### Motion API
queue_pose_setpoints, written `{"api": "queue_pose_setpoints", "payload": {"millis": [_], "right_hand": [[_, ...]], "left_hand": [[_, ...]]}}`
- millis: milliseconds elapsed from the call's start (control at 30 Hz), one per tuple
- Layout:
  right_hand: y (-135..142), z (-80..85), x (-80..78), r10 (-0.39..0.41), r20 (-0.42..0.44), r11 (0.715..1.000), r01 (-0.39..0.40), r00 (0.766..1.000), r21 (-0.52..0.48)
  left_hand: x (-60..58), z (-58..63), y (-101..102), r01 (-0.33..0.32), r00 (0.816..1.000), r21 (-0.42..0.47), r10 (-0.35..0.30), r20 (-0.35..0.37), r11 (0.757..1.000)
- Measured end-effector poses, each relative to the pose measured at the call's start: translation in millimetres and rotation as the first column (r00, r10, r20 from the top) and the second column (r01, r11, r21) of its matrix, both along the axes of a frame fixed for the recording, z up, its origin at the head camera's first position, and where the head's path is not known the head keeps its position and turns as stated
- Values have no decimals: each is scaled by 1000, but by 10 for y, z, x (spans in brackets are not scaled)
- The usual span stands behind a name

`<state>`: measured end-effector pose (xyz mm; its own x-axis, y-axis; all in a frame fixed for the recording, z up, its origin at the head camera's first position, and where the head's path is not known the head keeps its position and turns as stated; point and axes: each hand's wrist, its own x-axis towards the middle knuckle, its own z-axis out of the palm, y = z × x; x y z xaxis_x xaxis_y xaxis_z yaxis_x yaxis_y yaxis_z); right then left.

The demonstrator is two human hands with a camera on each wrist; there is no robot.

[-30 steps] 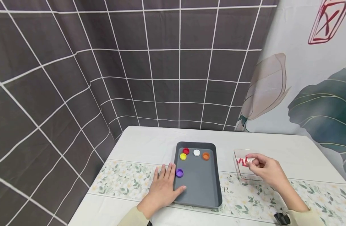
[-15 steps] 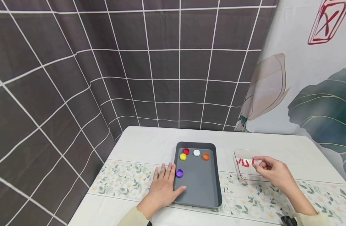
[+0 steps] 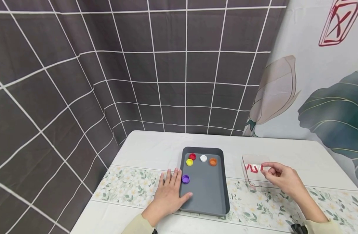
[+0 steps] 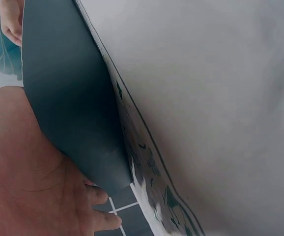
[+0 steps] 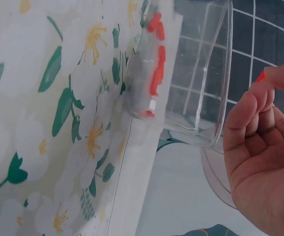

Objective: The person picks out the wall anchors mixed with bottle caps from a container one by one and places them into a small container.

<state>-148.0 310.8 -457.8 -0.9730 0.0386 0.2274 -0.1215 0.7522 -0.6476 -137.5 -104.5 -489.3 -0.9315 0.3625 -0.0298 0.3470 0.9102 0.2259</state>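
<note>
A dark grey tray [image 3: 206,198] lies on the table, holding small round caps: red [image 3: 192,156], yellow [image 3: 189,162], white [image 3: 203,158], orange [image 3: 213,161] and purple [image 3: 185,179]. My left hand [image 3: 168,196] rests with straight, spread fingers along its left edge, thumb over the rim. To the right stands a clear plastic box [image 3: 249,182] with several small red pieces [image 3: 252,168] inside. Over the box's right part, my right hand [image 3: 281,177] pinches a small red piece [image 5: 261,76] between thumb and forefinger. Most of that piece is hidden by the fingertips.
A white cloth with a floral band [image 3: 129,185] covers the table [image 3: 155,146]. Behind and to the left hangs a dark grid-patterned curtain [image 3: 170,68]. A white curtain with leaf prints [image 3: 284,130] hangs at the back right.
Over the first half second my right hand moved to the right above the box, bringing more of the red pieces into sight. Since then it is nearly still. My left hand has stayed put.
</note>
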Motion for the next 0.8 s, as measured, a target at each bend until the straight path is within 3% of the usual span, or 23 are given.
{"api": "queue_pose_setpoints", "payload": {"millis": [800], "right_hand": [[68, 10, 34, -16, 50, 1000, 15, 999, 11]], "left_hand": [[-30, -23, -8, -5, 1000, 0, 5, 2, 1000]]}}
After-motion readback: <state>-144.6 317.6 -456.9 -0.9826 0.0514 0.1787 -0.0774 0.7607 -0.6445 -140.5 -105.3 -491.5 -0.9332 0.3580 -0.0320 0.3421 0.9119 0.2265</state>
